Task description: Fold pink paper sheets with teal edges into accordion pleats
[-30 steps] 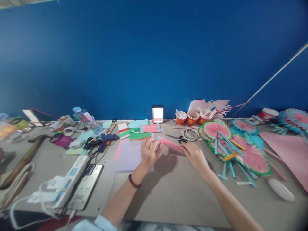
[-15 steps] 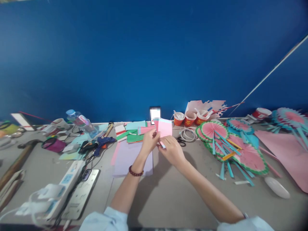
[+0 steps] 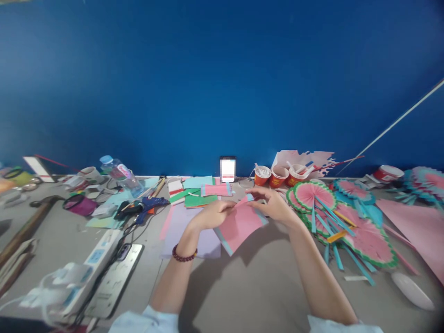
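Observation:
A sheet of pink paper with light blue edges is held between both hands, tilted above the table, its top part folded over. My left hand pinches its left side with thumb and fingers. On the right, my right hand grips the folded top corner, fingers bent around the edge. Just beyond the hands lies a narrow pleated pink strip with blue ends, resting on green paper. Lilac paper lies flat under and beside my left wrist.
Pink-and-green paper fans with blue strips lie to the right, near a white mouse. Red paper cups stand by the wall, a phone leaning nearby. Leftward are a power strip, glue gun, bottle and hammer.
The pink sheet has been lowered and spread wider, its near corner now hanging toward me. My hands have moved apart, the right one going rightward. The pleated strip shows more fully.

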Available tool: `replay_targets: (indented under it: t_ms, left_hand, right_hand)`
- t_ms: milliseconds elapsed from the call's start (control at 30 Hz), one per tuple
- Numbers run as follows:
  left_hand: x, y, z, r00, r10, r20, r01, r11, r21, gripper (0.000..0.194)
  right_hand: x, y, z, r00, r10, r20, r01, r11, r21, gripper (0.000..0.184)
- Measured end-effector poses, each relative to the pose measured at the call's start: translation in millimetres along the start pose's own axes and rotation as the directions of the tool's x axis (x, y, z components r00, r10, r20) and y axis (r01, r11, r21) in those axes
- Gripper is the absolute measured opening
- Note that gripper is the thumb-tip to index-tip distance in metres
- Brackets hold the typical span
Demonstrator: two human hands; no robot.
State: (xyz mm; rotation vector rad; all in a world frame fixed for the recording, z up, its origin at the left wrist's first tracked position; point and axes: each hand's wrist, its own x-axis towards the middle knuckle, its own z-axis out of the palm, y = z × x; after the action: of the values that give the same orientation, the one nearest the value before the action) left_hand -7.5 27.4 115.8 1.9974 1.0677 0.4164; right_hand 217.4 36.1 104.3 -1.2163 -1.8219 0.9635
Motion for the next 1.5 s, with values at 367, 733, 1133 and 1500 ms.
replay_targets:
  t_ms: [367, 733, 1133, 1500]
  left_hand:
    - [0.0, -1.9, 6.5, 0.995, 0.027, -0.095, -0.028, 1.0, -0.004, 0.028]
    - [11.9, -9.4, 18.5, 0.894, 0.185, -0.409, -0.178, 0.982, 0.057, 0.028]
    - [-4.1, -9.1, -9.7, 0.94, -0.003, -0.341, 0.009, 1.0, 0.017, 0.026]
    - [-9.4, -14.6, -16.4, 0.915, -0.071, -0.396, 0.013, 0.989, -0.148, 0.017]
  right_hand:
    - [5.0, 7.5, 16.8, 0.991, 0.121, -0.057, -0.103, 0.963, 0.25, 0.029]
    - [5.3, 5.9, 25.8, 0.991, 0.13, -0.029, -0.11, 0.923, 0.368, 0.028]
    - [5.2, 13.9, 5.5, 0.949, 0.236, -0.211, -0.12, 0.885, 0.45, 0.036]
    - [3.1, 15.1, -3.0, 0.951, 0.225, -0.213, -0.101, 0.876, 0.471, 0.035]
